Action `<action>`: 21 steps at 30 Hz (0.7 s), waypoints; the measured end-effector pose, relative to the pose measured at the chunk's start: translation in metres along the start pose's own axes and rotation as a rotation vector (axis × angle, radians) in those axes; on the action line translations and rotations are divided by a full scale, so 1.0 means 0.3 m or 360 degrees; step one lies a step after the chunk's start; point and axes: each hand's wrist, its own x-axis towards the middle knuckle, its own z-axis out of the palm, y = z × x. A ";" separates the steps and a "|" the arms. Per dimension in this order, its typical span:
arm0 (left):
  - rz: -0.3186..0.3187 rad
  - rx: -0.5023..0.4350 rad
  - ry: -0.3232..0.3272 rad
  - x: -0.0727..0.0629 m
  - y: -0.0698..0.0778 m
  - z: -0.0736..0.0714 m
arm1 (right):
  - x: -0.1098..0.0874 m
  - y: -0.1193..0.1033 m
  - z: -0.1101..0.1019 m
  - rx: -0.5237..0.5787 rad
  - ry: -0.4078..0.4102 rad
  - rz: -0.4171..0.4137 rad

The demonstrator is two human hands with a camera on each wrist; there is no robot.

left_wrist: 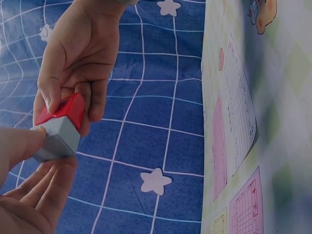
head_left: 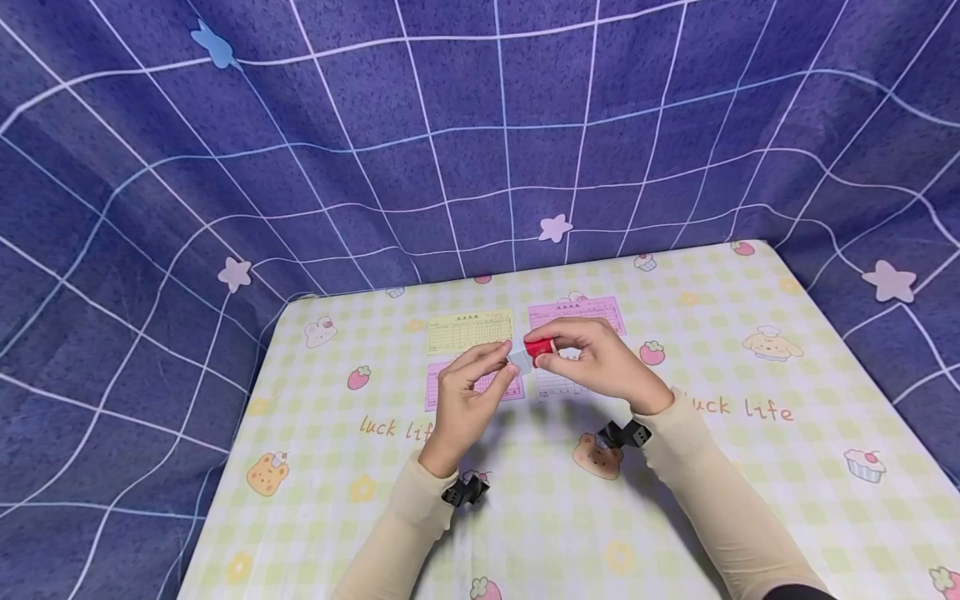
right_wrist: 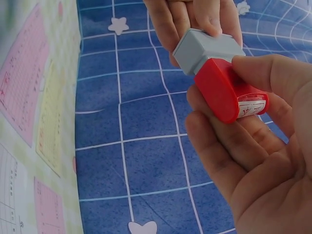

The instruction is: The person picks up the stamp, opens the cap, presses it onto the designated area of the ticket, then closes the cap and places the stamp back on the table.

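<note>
Over the middle of the table, my right hand (head_left: 603, 360) grips a small red stamp (head_left: 540, 349) between thumb and fingers. A printed white label shows on its end in the right wrist view. My left hand (head_left: 463, 404) pinches the grey cap (head_left: 520, 361) between thumb and fingertips. In the left wrist view the cap (left_wrist: 62, 137) sits against the edge of the red stamp (left_wrist: 74, 111), in line with it. Both hands hold the stamp and cap raised above printed paper slips.
Below the hands lie a yellow slip (head_left: 468, 332), a pink slip (head_left: 600, 313) at back right, another pink slip (head_left: 441, 390) at front left and a white slip (head_left: 555, 386) partly hidden by the right hand. A patterned cloth (head_left: 315, 517) covers the table; a blue curtain (head_left: 465, 167) stands behind.
</note>
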 end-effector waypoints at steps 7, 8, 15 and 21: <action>-0.0005 0.0024 -0.0016 0.000 -0.002 0.001 | -0.001 0.001 -0.003 -0.0054 -0.0013 -0.0023; -0.0004 0.0028 -0.0014 0.000 -0.002 0.001 | -0.001 -0.001 -0.003 -0.0057 -0.0013 -0.0026; 0.0023 0.0031 0.0013 0.000 -0.002 0.005 | 0.000 -0.005 -0.003 -0.0063 -0.0006 -0.0016; -0.0011 0.0001 -0.0009 -0.001 -0.010 0.005 | 0.003 -0.007 -0.005 -0.0113 0.0025 -0.0022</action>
